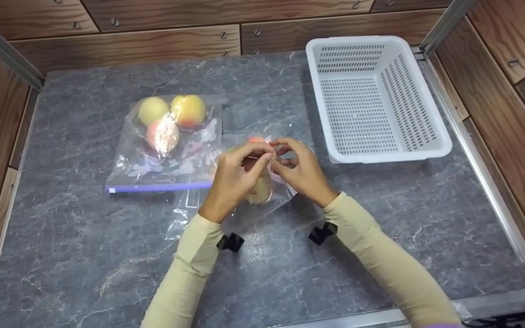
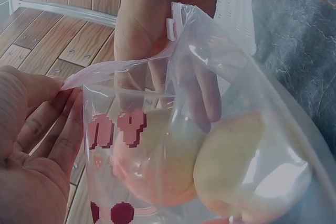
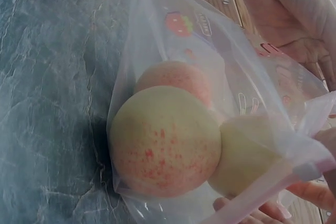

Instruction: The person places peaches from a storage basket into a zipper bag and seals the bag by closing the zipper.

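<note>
Both hands hold up the mouth of a clear zip bag (image 2: 100, 158) with a pink zip edge and red printed figures. Thumb and fingers of my left hand (image 1: 237, 173) pinch one end of the edge. At the other end, beside the small slider (image 3: 307, 171), my right hand (image 1: 302, 169) grips the edge, some of its fingers seen through the plastic in the left wrist view. Inside the bag are several pale peaches with red blush, among them a speckled peach (image 3: 165, 145) at the bottom by the tabletop.
To the left lies another clear zip bag (image 1: 180, 166) with a purple zip, holding 3 peaches (image 1: 188, 111). A white slotted basket (image 1: 331, 136) stands at the back right. Clear plastic (image 1: 178, 223) lies near my left wrist. Wood-patterned panels (image 1: 153, 43) border the grey marbled table (image 1: 89, 255).
</note>
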A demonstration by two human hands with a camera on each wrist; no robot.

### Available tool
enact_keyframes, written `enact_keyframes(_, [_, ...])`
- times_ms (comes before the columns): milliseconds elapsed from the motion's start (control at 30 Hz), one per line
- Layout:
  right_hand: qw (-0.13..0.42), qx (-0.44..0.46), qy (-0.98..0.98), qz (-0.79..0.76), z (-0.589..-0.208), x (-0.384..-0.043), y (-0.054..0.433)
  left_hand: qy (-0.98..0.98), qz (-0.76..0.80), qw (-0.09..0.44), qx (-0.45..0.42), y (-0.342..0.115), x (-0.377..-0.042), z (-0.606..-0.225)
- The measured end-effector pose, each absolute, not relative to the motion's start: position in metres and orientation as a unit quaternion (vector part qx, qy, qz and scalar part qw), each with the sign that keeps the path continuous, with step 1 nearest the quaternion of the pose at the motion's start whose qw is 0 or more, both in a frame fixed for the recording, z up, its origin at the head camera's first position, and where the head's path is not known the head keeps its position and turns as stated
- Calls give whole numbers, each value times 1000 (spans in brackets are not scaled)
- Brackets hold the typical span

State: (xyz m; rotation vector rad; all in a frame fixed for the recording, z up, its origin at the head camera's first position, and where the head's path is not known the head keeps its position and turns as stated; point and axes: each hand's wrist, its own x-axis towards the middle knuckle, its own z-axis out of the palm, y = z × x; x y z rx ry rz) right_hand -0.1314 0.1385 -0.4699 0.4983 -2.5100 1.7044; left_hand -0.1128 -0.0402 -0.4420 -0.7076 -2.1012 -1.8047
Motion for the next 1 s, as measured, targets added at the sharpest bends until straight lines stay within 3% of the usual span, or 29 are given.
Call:
enact_keyframes(500, [12,152,-782,604,-475,-129,144,-733,-625,134,-234,-39,-113,-443])
enact_keyframes(767, [38,144,-842,518,-459,-117,162,-730,-647,131,-178,-38,-113,-441])
enact_keyframes(833, [6,163,-856,491,-455,-113,168,-730,-648,137,-170,-39,-113,-440])
enact_keyframes(1000, [-145,196,-829,503,-452,-103,174,-730,-645,157,-164,-41,-115,-441])
